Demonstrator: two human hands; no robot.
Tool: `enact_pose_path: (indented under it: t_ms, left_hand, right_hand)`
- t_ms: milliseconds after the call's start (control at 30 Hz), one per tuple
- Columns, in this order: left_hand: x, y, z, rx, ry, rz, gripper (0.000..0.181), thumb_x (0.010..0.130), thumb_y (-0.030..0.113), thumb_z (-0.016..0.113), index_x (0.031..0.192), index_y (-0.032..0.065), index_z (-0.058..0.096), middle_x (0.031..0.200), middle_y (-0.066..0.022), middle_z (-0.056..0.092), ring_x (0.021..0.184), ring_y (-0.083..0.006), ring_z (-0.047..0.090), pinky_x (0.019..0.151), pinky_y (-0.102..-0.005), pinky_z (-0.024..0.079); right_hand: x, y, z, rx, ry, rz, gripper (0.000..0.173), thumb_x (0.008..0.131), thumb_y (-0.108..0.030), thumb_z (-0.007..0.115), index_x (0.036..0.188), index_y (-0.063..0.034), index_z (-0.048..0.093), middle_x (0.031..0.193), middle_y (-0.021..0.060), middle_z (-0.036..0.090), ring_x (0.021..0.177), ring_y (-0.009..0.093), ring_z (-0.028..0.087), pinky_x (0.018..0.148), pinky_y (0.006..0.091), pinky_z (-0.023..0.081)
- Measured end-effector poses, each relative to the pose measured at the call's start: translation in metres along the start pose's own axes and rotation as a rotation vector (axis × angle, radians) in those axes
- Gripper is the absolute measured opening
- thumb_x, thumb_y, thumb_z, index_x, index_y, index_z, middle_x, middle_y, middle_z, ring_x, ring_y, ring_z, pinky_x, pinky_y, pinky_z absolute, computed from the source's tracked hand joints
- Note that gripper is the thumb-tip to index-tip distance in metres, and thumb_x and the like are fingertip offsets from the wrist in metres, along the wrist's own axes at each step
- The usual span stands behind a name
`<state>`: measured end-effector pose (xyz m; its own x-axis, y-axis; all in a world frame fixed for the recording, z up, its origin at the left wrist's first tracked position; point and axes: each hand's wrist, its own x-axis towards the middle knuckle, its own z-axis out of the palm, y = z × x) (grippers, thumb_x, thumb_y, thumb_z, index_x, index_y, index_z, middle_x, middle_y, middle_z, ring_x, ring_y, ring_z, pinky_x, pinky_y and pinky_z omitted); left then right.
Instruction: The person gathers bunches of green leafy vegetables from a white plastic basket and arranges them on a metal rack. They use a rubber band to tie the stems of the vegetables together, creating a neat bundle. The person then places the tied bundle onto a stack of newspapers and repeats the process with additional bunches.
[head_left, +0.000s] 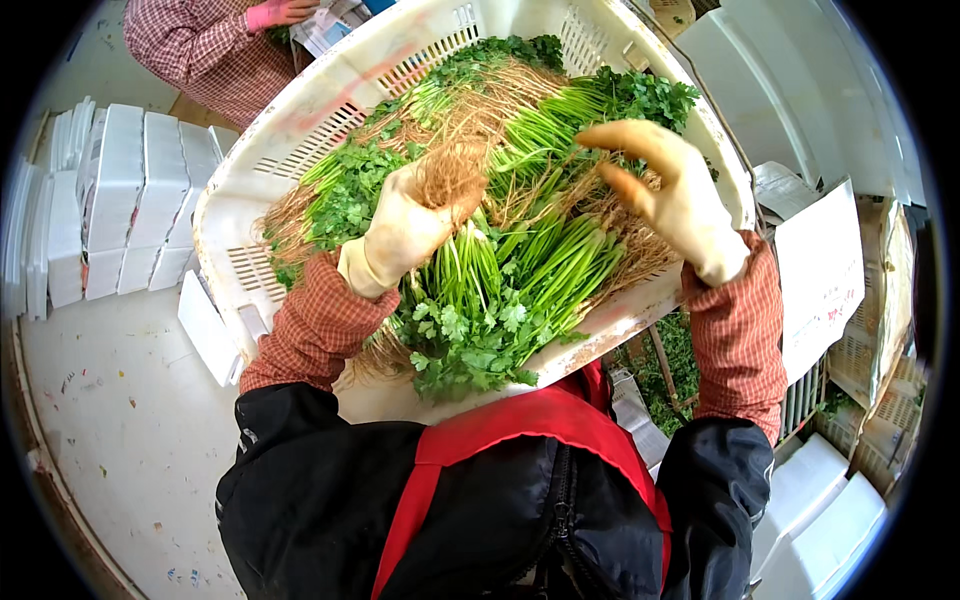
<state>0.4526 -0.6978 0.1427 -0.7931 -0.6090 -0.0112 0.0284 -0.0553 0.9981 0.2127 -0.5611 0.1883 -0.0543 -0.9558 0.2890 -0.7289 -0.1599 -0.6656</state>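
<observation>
My left hand, in a cream rubber glove, is closed around the root end of a bunch of cilantro, whose stems and leaves hang down towards my body. To the right, my right hand, in a like glove stained brown on the fingers, is raised with thumb and forefinger apart and holds nothing. Beneath both hands, a large white plastic basket with slotted walls holds many rooted bunches of the herb. One bunch lies below my right hand, its roots towards the right.
White foam boxes are stacked at the left, near a loose white panel. Another person's pink-gloved hand shows beyond the basket. At the right are a white printed sheet, beige crates and more foam boxes.
</observation>
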Motion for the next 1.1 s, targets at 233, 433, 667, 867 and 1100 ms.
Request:
enact_pose_path:
  t_ms: [233, 433, 667, 867, 1100]
  left_hand:
    - [-0.008, 0.003, -0.014, 0.413, -0.15, 0.288, 0.02, 0.085, -0.004, 0.061, 0.106, -0.0031, 0.063, 0.12, -0.0145, 0.059, 0.101, -0.0173, 0.06, 0.086, -0.0282, 0.049]
    - [0.012, 0.007, -0.008, 0.429, -0.222, 0.02, 0.03, 0.08, 0.019, 0.069, 0.103, 0.0005, 0.064, 0.086, -0.0109, 0.067, 0.077, -0.0171, 0.064, 0.074, -0.0314, 0.052]
    - [0.03, 0.005, 0.013, 0.633, -0.345, 0.149, 0.07, 0.066, 0.049, 0.076, 0.116, 0.0028, 0.058, 0.104, -0.0195, 0.064, 0.098, -0.0346, 0.062, 0.088, -0.0438, 0.048]
    - [0.034, 0.0, 0.036, 0.948, -0.308, 0.08, 0.056, 0.066, 0.037, 0.077, 0.107, 0.0025, 0.061, 0.097, -0.0172, 0.064, 0.093, -0.0339, 0.061, 0.084, -0.0413, 0.048]
    - [0.025, -0.002, 0.033, 0.564, -0.223, -0.035, 0.031, 0.065, 0.023, 0.073, 0.089, 0.0036, 0.067, 0.084, -0.013, 0.065, 0.08, -0.0298, 0.062, 0.076, -0.0386, 0.05]
  right_hand:
    - [0.037, -0.017, 0.038, -0.42, -0.807, 0.258, 0.036, 0.078, -0.028, 0.071, 0.097, 0.0008, 0.064, 0.104, 0.0189, 0.063, 0.101, 0.029, 0.06, 0.088, 0.0391, 0.047]
    - [0.021, -0.006, 0.054, -0.464, -0.396, -0.064, 0.024, 0.074, -0.023, 0.072, 0.087, -0.0032, 0.067, 0.082, 0.018, 0.066, 0.086, 0.03, 0.064, 0.083, 0.0387, 0.048]
    - [0.021, -0.003, 0.056, -0.048, -0.423, 0.271, 0.027, 0.079, -0.021, 0.068, 0.102, -0.0063, 0.066, 0.089, 0.0182, 0.067, 0.084, 0.032, 0.065, 0.077, 0.038, 0.052]
    - [0.019, -0.024, 0.03, 0.353, -0.492, 0.447, 0.034, 0.08, -0.011, 0.066, 0.113, -0.0047, 0.06, 0.103, 0.0186, 0.065, 0.097, 0.031, 0.063, 0.085, 0.0374, 0.049]
    - [-0.014, -0.038, 0.011, 0.198, -0.209, 0.277, 0.027, 0.082, -0.007, 0.061, 0.108, -0.002, 0.064, 0.096, 0.018, 0.067, 0.086, 0.03, 0.066, 0.078, 0.0362, 0.052]
